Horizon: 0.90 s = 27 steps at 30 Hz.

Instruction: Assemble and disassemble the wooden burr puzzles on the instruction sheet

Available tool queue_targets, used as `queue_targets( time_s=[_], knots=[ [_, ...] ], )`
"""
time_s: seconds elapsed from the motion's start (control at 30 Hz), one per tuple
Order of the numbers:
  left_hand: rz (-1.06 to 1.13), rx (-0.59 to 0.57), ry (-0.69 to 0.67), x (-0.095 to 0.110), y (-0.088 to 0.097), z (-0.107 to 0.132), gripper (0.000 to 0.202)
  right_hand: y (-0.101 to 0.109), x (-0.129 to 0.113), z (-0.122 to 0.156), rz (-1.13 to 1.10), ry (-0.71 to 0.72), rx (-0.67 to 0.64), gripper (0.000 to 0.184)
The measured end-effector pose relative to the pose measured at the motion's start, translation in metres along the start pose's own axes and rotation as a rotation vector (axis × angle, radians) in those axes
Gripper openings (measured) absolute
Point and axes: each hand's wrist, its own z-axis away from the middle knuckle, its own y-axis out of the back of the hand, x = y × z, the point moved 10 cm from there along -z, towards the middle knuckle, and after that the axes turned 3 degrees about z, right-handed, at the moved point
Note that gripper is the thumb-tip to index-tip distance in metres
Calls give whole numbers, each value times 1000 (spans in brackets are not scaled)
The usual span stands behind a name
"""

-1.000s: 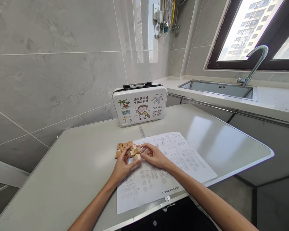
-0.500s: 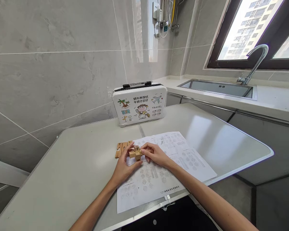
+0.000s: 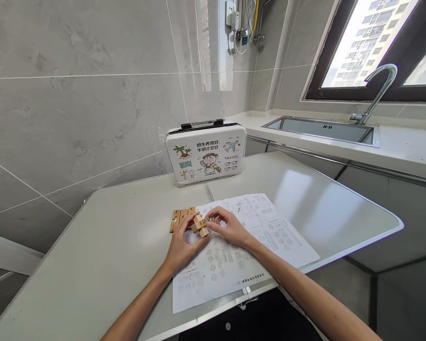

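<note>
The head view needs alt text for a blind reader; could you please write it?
A person's left hand and right hand hold a small cluster of wooden blocks over printed paper on a pale table. More wooden pieces lie just beyond the left hand, and a white case with cartoon pictures stands farther back, near a grey wall.

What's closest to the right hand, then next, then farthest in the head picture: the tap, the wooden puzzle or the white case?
1. Wooden puzzle: at the right hand, on its left side.
2. White case: standing upright, farther back.
3. Tap: way off to the right.
</note>
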Motion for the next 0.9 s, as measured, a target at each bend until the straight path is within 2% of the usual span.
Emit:
queue_targets(
  time_s=[0.13, 0.27, 0.4, 0.67, 0.9],
  knots=[
    [-75, -16, -73, 6, -2, 0, 58, -2, 0, 0, 43, 27, 1, 26],
    [-120, -10, -67, 4, -1, 1, 61, -4, 4, 1, 60, 1, -1, 29],
    [-154, -8, -78, 5, -2, 1, 60, -7, 10, 3, 35, -60, -5, 32],
    [-194, -56, -228, 20, -7, 5, 52, -11, 17, 5, 15, -159, -34, 43],
    [-175, -115, -227, 20, -12, 5, 52, -13, 19, 5, 10, -168, -59, 44]
  ],
)
